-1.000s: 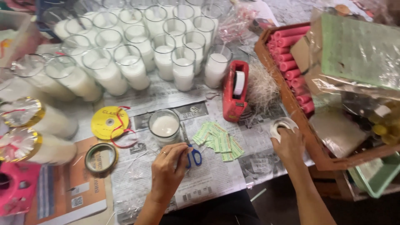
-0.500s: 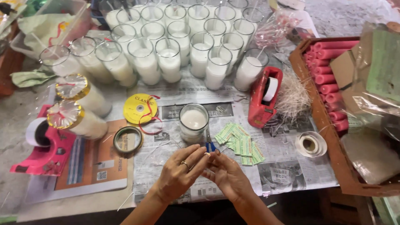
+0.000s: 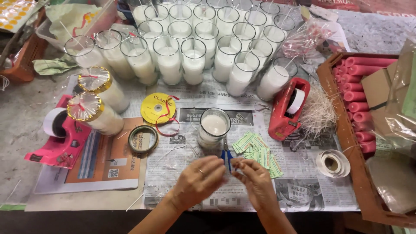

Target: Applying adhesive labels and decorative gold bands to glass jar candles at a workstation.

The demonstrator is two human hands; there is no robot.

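Note:
My left hand (image 3: 200,180) and my right hand (image 3: 256,181) meet fingertip to fingertip low over the newspaper, near the table's front edge. Both pinch at the same spot; whatever lies between the fingers is too small to make out. Blue-handled scissors (image 3: 226,154) lie just beyond the fingertips. Behind them stands a single glass candle jar (image 3: 213,128) filled with white wax. A loose pile of green paper labels (image 3: 258,151) lies right of the scissors. A white sticker roll (image 3: 333,163) rests to the right of my right hand, apart from it.
Several rows of wax-filled glass jars (image 3: 195,47) fill the back. A red tape dispenser (image 3: 288,108), pale wick strands (image 3: 320,113) and a wooden tray of pink rolls (image 3: 362,95) stand right. On the left are a yellow ribbon spool (image 3: 157,108), tape ring (image 3: 143,139), pink dispenser (image 3: 58,141) and two wrapped candles (image 3: 97,115).
My right hand left the white sticker roll and came in to meet my left hand over the scissors. The view shifted, so everything sits further right and lower.

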